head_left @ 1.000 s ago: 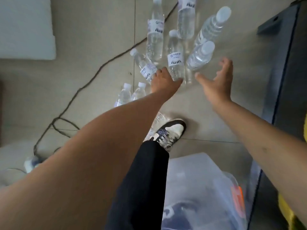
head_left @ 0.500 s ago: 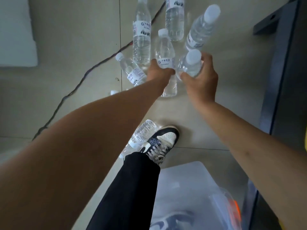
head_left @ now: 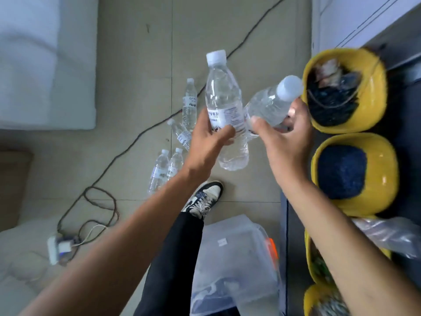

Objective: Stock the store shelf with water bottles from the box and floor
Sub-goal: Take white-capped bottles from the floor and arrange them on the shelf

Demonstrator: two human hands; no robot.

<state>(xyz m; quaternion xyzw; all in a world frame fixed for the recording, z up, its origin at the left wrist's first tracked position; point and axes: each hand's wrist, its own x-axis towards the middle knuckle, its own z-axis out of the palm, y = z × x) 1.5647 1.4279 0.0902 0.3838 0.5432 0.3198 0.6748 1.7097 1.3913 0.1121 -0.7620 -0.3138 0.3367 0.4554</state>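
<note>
Seen from the head camera looking down, the left hand (head_left: 209,133) grips a clear plastic water bottle with a white cap and white printed label (head_left: 224,99), fingers and thumb curled round the label band, the bottle roughly upright in the picture with its cap away from the person. The right hand (head_left: 284,137) grips a second clear white-capped water bottle (head_left: 268,106), thumb across its body and fingers behind it. This one is tilted, and its cap points toward a yellow round tub filled with dark tangled items (head_left: 376,92). The two held bottles touch at their middles, raised above the beige tiled floor (head_left: 136,53). On that floor lie four more small clear water bottles: one (head_left: 189,103) just left of the left hand, one (head_left: 181,133) partly behind that hand, and a pair side by side (head_left: 159,169) by the left forearm. A thin black cable (head_left: 141,133) runs diagonally across the tiles to a white plug adapter (head_left: 59,247). A second yellow tub holding something dark blue (head_left: 387,179) sits just nearer on the dark shelf (head_left: 405,124) at the right. Below the arms are a black-and-white sneaker (head_left: 205,197) and a translucent plastic box with an orange latch (head_left: 232,258). A white padded surface (head_left: 45,65) fills the upper left.
</note>
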